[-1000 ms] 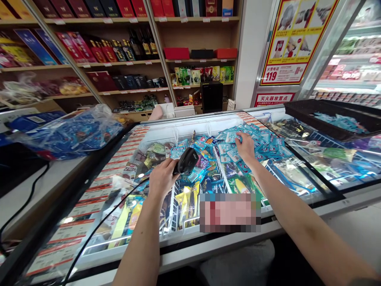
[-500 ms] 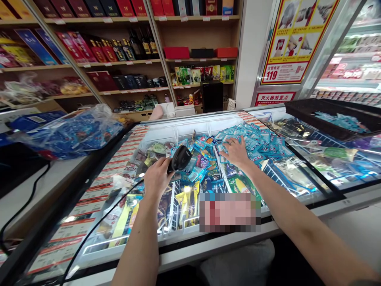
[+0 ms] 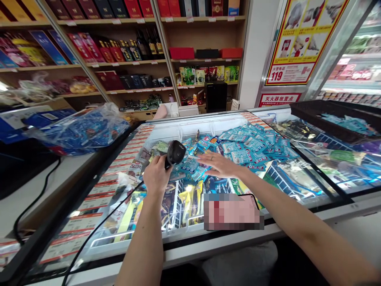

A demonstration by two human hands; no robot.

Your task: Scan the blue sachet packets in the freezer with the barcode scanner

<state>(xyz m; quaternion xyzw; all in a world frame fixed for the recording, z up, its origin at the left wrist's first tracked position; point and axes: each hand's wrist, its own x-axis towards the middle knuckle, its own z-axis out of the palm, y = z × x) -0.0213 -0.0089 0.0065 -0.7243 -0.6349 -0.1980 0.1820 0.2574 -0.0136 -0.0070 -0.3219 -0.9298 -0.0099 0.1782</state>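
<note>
My left hand point(image 3: 156, 174) is wrapped round the handle of a black barcode scanner point(image 3: 176, 152), whose head points right over the freezer's glass top. A black cable runs from it down to the lower left. Just right of the scanner is my right hand point(image 3: 218, 163), palm down, its fingers stretched to the left, with a ring on one finger. Small blue packets lie around its fingertips; whether it touches one I cannot tell. A big spread of blue packets point(image 3: 256, 143) lies on the glass behind and right of this hand. More blue packets point(image 3: 186, 169) lie beneath the scanner.
A phone point(image 3: 233, 212) with a blurred screen lies at the freezer's near edge. A dark tray point(image 3: 336, 127) with blue packets stands on the right. A clear bag of blue packs point(image 3: 86, 129) sits on the left counter. Shelves of boxes and bottles stand behind.
My right hand has moved left from the spread of blue packets to beside the scanner. The scanner has shifted slightly left in view, and the whole view has turned a little.
</note>
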